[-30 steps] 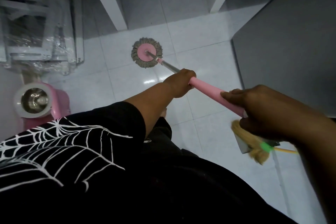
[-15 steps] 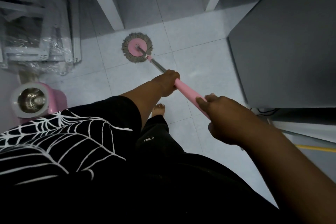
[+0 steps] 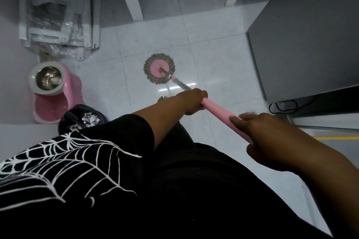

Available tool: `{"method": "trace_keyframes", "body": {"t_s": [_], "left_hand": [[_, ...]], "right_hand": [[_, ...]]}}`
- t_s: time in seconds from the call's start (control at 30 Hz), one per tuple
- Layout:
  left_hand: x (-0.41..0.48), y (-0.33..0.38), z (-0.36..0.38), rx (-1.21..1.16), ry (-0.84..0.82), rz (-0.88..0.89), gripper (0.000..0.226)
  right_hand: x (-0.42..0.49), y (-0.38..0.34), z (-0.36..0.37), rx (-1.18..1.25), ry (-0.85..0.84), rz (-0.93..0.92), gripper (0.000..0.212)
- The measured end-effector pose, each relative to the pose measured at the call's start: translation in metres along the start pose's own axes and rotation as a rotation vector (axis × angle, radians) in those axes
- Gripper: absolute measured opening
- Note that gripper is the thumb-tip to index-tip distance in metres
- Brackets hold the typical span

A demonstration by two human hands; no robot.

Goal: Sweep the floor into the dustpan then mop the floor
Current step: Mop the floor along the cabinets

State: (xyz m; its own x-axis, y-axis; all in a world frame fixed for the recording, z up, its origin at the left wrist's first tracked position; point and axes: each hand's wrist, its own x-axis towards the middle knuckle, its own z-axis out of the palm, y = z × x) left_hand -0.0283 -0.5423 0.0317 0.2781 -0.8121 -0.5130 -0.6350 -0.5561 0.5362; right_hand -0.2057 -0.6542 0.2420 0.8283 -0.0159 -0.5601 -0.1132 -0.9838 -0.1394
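The mop [image 3: 159, 68] lies flat on the floor [image 3: 213, 58], far centre. The left grip [image 3: 194, 101] and the right grip [image 3: 272, 137] are both clamped on its pink handle [image 3: 217, 111]. The mop is probably light, with a stiff pole and soft strands.

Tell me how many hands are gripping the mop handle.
2. The left hand grips the pink mop handle lower down, nearer the mop head; the right hand grips its upper end.

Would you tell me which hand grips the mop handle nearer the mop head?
The left hand, where pink grip meets metal shaft; the right hand holds the grip's other end.
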Motion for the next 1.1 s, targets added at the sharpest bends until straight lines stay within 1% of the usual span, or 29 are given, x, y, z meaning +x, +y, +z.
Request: {"method": "trace_keyframes", "body": {"t_s": [0.17,0.37,0.53,0.67,0.77,0.97,1.1], "left_hand": [[-0.016,-0.009,0.007,-0.087,0.060,-0.020,0.034],[-0.007,-0.036,-0.018,-0.135,0.071,-0.032,0.036],[0.004,-0.087,-0.056,-0.159,0.123,-0.084,0.052],[0.013,-0.136,-0.097,-0.191,0.160,-0.095,0.053],[0.022,-0.174,-0.129,-0.194,0.172,-0.079,0.049],[0.036,-0.232,-0.180,-0.133,0.088,-0.096,0.050],[0.038,-0.243,-0.186,-0.075,0.049,-0.107,0.050]], "right_hand": [[0.005,-0.018,0.002,-0.039,-0.015,-0.016,0.057],[0.039,-0.030,-0.016,-0.099,-0.024,-0.010,0.059],[0.100,-0.052,-0.048,-0.135,-0.024,-0.031,0.057],[0.157,-0.072,-0.081,-0.149,-0.023,-0.044,0.053],[0.201,-0.086,-0.101,-0.138,-0.020,-0.033,0.053],[0.261,-0.110,-0.122,-0.065,0.000,0.001,0.043],[0.269,-0.118,-0.118,-0.048,0.011,0.016,0.048]]}}
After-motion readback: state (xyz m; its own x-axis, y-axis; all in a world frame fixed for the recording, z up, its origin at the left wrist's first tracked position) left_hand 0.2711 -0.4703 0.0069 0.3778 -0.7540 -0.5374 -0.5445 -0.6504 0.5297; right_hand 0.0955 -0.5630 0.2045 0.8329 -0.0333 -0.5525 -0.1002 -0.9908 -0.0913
